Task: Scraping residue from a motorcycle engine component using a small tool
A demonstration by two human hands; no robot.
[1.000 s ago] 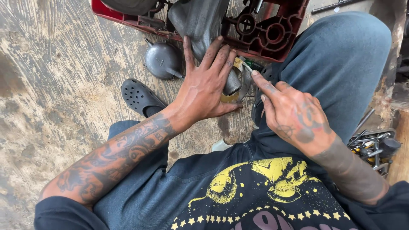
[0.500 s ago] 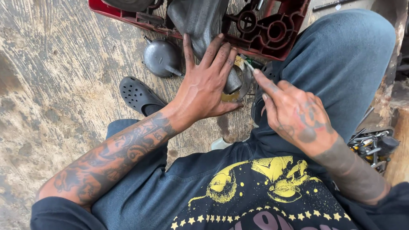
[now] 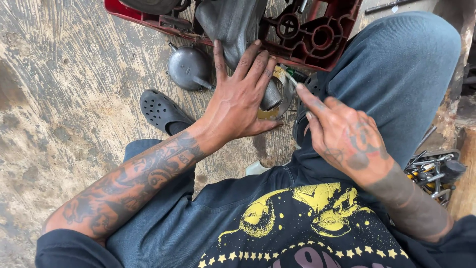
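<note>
The left hand [image 3: 238, 106] lies spread, fingers apart, pressing on a grey metal part [image 3: 233, 25] beside a red plastic housing [image 3: 322, 34] on the floor. The right hand [image 3: 344, 136] pinches a thin tool [image 3: 289, 77] against a metal ring [image 3: 283, 99] there.

Grimy concrete floor [image 3: 59, 99], black clog [image 3: 161, 111] and round grey metal lid [image 3: 188, 67] mid-floor, pile of tools [image 3: 434, 171] near right edge.

Round lid [image 3: 188, 68] left of pipe [image 3: 233, 25] — shoe [image 3: 161, 110] nearer.
</note>
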